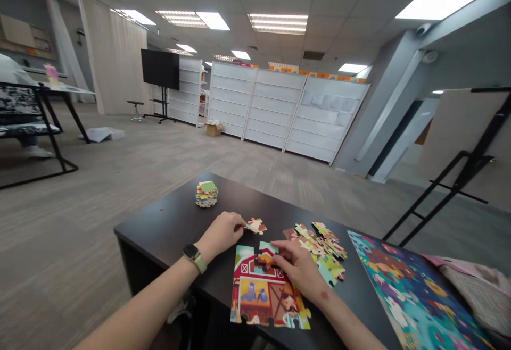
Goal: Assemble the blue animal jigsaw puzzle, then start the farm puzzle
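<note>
Your left hand (pixel 227 228) extends past the upper left of the barn puzzle (pixel 255 289), wrist banded with a watch (pixel 195 257), fingers curled; its grip is narrow, pinching the edge of a loose piece (pixel 257 226) just beyond the puzzle. Your right hand (pixel 300 266) bends over the puzzle's right side, fingertips against the roof piece (pixel 266 248) at its top edge; whether that grip is closed on it, you cannot tell. On the dark surface (pixel 159 227), a stack of pieces (pixel 206 194) stands beyond the puzzle to the left; a scattered pile (pixel 329 251) and an illustrated sheet (pixel 415 291) lie to its right. Well beyond the puzzle stand white shelving units (pixel 271 106) and, farther left, a black screen (pixel 160 69).
</note>
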Demonstrator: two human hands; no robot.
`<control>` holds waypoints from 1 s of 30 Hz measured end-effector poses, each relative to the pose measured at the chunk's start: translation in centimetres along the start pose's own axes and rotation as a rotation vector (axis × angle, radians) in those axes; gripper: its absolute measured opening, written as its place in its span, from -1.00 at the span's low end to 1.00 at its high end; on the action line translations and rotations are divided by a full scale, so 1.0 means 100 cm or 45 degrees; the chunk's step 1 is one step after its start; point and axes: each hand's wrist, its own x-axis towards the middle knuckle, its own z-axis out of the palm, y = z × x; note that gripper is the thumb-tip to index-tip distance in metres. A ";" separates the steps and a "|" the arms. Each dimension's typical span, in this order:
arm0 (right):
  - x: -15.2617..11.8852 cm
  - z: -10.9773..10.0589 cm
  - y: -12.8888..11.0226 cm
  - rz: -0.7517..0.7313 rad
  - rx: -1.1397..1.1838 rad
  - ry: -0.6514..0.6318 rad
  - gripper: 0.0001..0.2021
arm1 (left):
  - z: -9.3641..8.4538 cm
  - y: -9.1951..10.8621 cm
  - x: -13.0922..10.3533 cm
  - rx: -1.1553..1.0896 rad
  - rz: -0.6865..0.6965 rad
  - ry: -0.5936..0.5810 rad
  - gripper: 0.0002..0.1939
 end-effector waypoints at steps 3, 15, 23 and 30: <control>0.002 -0.001 -0.006 -0.039 -0.144 -0.037 -0.71 | 0.001 -0.006 -0.002 -0.046 -0.009 -0.001 -0.76; 0.005 -0.004 -0.002 -0.205 -0.244 -0.028 -0.82 | 0.008 0.017 0.004 -0.368 0.044 0.149 -0.75; -0.002 -0.024 -0.001 -0.198 -0.006 -0.025 -0.77 | 0.029 0.053 -0.011 -0.363 0.289 0.009 -0.70; -0.004 -0.040 0.002 -0.227 -0.195 -0.080 -0.86 | 0.027 0.060 -0.021 -0.368 0.147 -0.099 -0.63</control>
